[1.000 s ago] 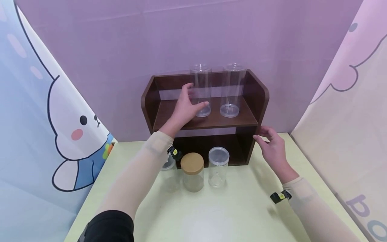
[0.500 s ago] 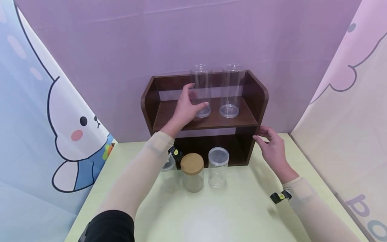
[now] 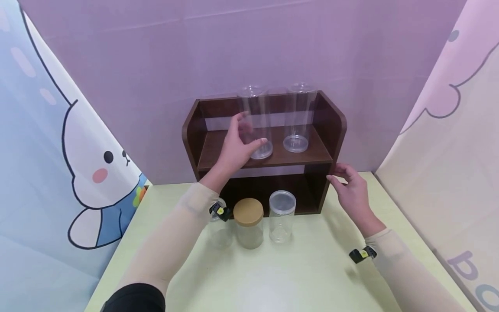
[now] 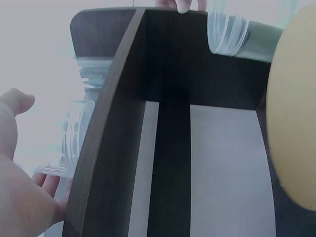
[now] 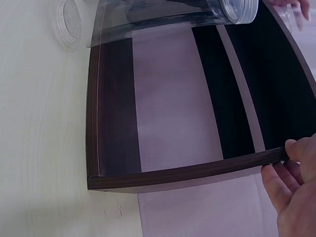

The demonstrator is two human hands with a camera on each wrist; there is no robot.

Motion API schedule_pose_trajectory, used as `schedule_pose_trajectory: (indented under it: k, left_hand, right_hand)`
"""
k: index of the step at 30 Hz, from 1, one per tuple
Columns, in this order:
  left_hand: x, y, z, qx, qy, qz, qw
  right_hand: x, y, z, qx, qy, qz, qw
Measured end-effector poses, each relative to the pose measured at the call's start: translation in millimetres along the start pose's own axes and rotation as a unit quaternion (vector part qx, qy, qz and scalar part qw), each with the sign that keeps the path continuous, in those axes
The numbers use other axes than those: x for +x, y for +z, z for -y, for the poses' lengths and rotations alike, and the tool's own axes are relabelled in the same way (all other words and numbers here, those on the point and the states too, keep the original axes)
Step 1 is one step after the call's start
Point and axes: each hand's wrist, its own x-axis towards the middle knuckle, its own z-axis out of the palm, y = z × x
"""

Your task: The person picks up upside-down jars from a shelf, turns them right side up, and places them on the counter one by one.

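My left hand point(image 3: 237, 145) grips a tall clear jar point(image 3: 258, 117) on the upper board of a dark brown two-tier shelf point(image 3: 216, 143). Its fingers curl behind the jar and the thumb lies across the front, low on the side. The jar leans slightly, its base close to the board's front edge. A second tall clear jar point(image 3: 299, 117) stands upright to its right. My right hand point(image 3: 352, 190) pinches the front edge of the shelf's right side panel point(image 5: 197, 170), with the thumb on one face and fingers on the other in the right wrist view.
On the pale table point(image 3: 265, 281) before the shelf stand a jar with a tan lid point(image 3: 247, 211), a clear-lidded jar point(image 3: 281, 216) and another clear jar point(image 3: 221, 237), partly behind the left wrist. Purple cloth point(image 3: 156, 65) hangs behind the shelf.
My left hand has brought the left tall jar slightly toward the front edge of the board, and its top has shifted left. The right hand keeps its place on the shelf's side panel.
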Motion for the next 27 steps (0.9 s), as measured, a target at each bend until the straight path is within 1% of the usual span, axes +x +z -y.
schedule_pose_trajectory:
  k: [6, 9, 13, 17, 19, 25, 27]
  left_hand:
    - [-23.8, -5.5, -1.5, -0.024, 0.006, 0.010, 0.9996]
    - [-35.4, -7.3, -1.6, -0.035, 0.005, 0.022, 0.9991]
    - [-49.3, -9.4, -2.9, -0.053, 0.012, 0.036, 0.9979]
    - [-58.7, -10.1, -4.4, -0.058, 0.025, 0.039, 0.9973]
    - [-62.6, -10.2, -4.9, -0.058, 0.030, 0.039, 0.9971]
    - [-74.6, -10.3, -7.1, -0.095, 0.038, 0.049, 0.9936]
    - [-77.9, -10.3, -7.6, -0.098, 0.038, 0.053, 0.9930]
  right_hand:
    - [-5, -0.9, 31, -0.001, -0.007, 0.005, 1.000]
    - [-6, -1.2, 34, -0.001, -0.010, 0.007, 1.000]
    - [-4, -0.2, 23, -0.011, -0.007, 0.003, 1.000]
    - [0, 0.4, 2, -0.031, -0.005, -0.001, 0.999]
    - [0, 0.5, -4, -0.035, -0.004, 0.001, 0.999]
    - [1, -1.2, -10, -0.029, 0.001, 0.006, 1.000]
    - [1, -1.7, -9, -0.028, 0.002, 0.005, 1.000]
